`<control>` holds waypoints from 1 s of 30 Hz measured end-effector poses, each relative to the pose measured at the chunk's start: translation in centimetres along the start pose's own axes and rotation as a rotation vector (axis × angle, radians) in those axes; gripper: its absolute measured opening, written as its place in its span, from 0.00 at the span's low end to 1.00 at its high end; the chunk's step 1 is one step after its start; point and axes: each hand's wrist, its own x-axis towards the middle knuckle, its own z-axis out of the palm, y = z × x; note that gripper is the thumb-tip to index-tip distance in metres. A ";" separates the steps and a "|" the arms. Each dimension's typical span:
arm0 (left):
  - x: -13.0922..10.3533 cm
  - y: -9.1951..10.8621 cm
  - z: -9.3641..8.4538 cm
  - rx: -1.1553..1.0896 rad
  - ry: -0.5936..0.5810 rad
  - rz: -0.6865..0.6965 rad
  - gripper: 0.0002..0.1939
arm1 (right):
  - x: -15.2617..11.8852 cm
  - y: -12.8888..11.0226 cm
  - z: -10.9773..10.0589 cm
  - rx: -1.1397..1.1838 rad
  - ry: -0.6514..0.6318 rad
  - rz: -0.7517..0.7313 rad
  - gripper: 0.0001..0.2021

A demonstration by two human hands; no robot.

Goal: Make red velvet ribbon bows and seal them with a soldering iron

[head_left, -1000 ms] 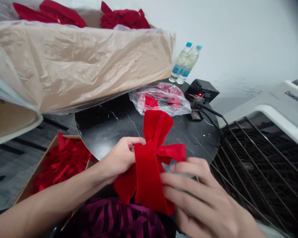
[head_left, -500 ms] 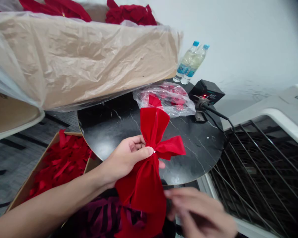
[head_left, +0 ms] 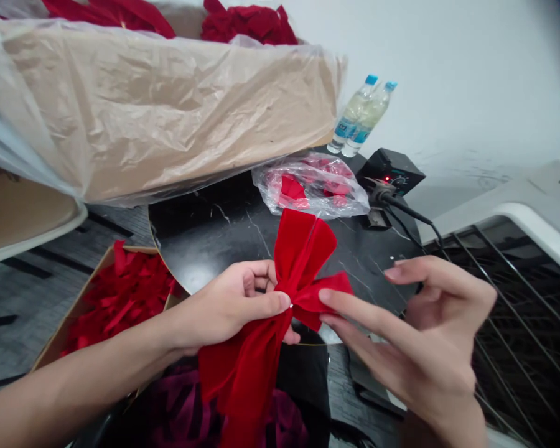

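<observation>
A red velvet ribbon bow (head_left: 303, 261), with a small shiny dot at its middle, is pinched at the knot by my left hand (head_left: 242, 302). The left thumb lies on top beside the dot, and other fingers are behind the ribbon. Two loops stand upward, one part sticks out to the right, and long tails hang toward my lap. My right hand (head_left: 429, 336) has two fingertips at the right part of the bow, with the ribbon between them. Its other raised digit stays apart from the ribbon.
The round black table (head_left: 205, 230) bears a clear bag of red pieces (head_left: 317, 186), two bottles (head_left: 354, 121) and a black device with a red light (head_left: 392, 171). A plastic-lined box (head_left: 177, 112) stands behind. Left is a carton of red ribbons (head_left: 121, 298); right, a white-framed appliance (head_left: 532, 230).
My right hand has risen from below the bow's tails to its right part. The bow has tilted, its upper loops leaning right and its tails swinging left. My left hand keeps its pinch.
</observation>
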 end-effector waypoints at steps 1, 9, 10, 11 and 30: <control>0.0 0.0 0.1 0.000 -0.004 -0.011 0.13 | 0.0 0.1 0.0 -0.047 0.018 -0.043 0.19; 0.0 -0.8 0.4 -0.086 -0.202 -0.100 0.09 | -0.2 2.5 1.1 -0.066 0.093 -0.296 0.14; 0.1 -0.9 0.3 -0.058 -0.215 -0.108 0.09 | -0.3 2.8 1.1 -0.037 0.066 -0.290 0.13; 0.2 -0.9 0.2 -0.024 -0.221 -0.112 0.09 | -0.4 3.0 1.1 0.003 0.031 -0.280 0.12; 1.6 0.3 0.2 0.224 -0.100 -0.158 0.20 | -2.5 4.1 -3.0 -0.052 -0.132 0.063 0.13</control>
